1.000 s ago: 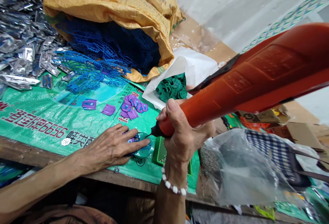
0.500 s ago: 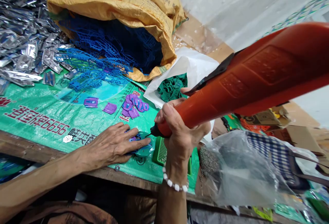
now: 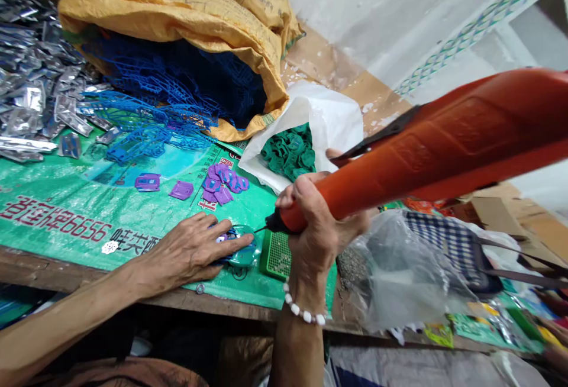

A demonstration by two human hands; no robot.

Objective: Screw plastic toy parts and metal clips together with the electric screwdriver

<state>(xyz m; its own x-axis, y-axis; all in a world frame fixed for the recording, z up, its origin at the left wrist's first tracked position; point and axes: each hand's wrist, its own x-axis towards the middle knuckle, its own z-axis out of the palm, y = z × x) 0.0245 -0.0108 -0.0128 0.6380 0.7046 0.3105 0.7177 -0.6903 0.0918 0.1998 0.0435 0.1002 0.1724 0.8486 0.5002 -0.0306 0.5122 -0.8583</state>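
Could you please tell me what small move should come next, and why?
Probably shift the orange electric screwdriver in the right hand so its bit clears the left index finger: the bit appears close to that finger, which rests on the teal part.

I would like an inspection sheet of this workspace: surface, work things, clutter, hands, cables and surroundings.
Surface: printed green sheet over a wooden bench.
Job's things: orange power tool, tip near a teal part, contact unclear; green perforated tray beside.
Clutter: purple pieces loose on the sheet; silver packets piled; blue frames at a yellow sack's mouth; white bag of dark-green pieces.
Hands: left hand lies over the teal part; right hand grips the tool.
Cables: nothing seen.
Surroundings: pale wall behind; checked bag and clear plastic bag to the right.
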